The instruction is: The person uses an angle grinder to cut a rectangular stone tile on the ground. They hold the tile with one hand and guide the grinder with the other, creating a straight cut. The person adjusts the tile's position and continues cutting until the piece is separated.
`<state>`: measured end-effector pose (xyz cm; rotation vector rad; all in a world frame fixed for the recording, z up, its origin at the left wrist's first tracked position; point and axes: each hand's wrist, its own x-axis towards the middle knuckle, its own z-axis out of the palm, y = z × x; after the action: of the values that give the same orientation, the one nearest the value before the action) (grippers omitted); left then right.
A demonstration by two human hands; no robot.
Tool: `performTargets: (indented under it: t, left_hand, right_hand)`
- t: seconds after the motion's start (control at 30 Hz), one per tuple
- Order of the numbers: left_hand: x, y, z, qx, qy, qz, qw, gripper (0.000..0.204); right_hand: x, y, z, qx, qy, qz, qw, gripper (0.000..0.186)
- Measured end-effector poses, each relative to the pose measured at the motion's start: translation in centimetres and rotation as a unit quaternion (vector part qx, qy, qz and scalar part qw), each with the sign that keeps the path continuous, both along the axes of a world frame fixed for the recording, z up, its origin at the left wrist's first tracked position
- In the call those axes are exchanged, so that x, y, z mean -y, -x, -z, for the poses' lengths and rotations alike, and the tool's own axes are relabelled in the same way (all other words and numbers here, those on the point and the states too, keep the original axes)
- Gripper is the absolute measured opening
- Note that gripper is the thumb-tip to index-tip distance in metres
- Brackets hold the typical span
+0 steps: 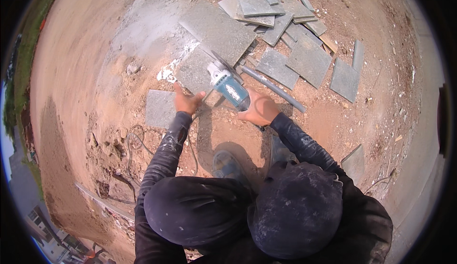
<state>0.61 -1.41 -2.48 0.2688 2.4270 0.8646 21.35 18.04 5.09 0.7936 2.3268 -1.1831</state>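
Observation:
My right hand [259,107] is wrapped round the teal body of an angle grinder [231,89], whose metal head and disc sit over a speckled grey stone slab [195,71]. The near edge of that slab is in my left hand [189,99], left of the grinder, with thumb and fingers on it; the fingertips are partly hidden. Pale dust and white scraps [169,71] lie along the slab's left side. A larger slab [221,33] lies just beyond, and a grey tube [273,87] rests to the grinder's right. A square tile [159,106] lies left of my left hand.
A loose pile of cut stone tiles [307,59] covers the back right. A cable [135,140] snakes over rubble at the left. My sandalled feet [223,164] stand on the dirt below my hands. Another tile [352,164] lies at the lower right, near a concrete strip [412,145].

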Motion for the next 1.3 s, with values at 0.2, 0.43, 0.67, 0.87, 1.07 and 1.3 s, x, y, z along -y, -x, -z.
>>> performTargets:
  t: [0.2, 0.43, 0.67, 0.87, 1.07, 1.3]
  left_hand:
    - [2.0, 0.1, 1.9, 0.031, -0.041, -0.058, 0.997, 0.065]
    - [1.9, 0.5, -0.7, 0.207, -0.162, -0.073, 0.962, 0.03]
    - [6.1, -1.4, -1.5, 0.295, -0.347, -0.193, 0.869, 0.02]
    - [14.7, -4.1, -1.0, 0.231, -0.425, -0.32, 0.815, 0.024]
    - [18.2, -3.6, -0.3, 0.186, -0.41, -0.395, 0.801, 0.022]
    - [17.9, -0.6, -2.5, 0.149, -0.03, -0.236, 0.96, 0.028]
  right_hand:
    - [-1.2, -2.4, -2.4, -0.067, 0.047, 0.079, 0.994, 0.085]
    - [-2.5, -4.9, -3.3, -0.129, 0.043, 0.196, 0.971, 0.067]
    - [-3.3, -5.5, -5.3, -0.113, 0.01, 0.183, 0.977, 0.055]
    - [-3.2, -5.6, -5.5, -0.145, 0.032, 0.175, 0.973, 0.052]
    - [-3.0, -4.3, -5.9, -0.121, 0.021, 0.152, 0.981, 0.049]
    - [-3.1, -4.2, -6.3, -0.126, 0.049, 0.173, 0.976, 0.051]
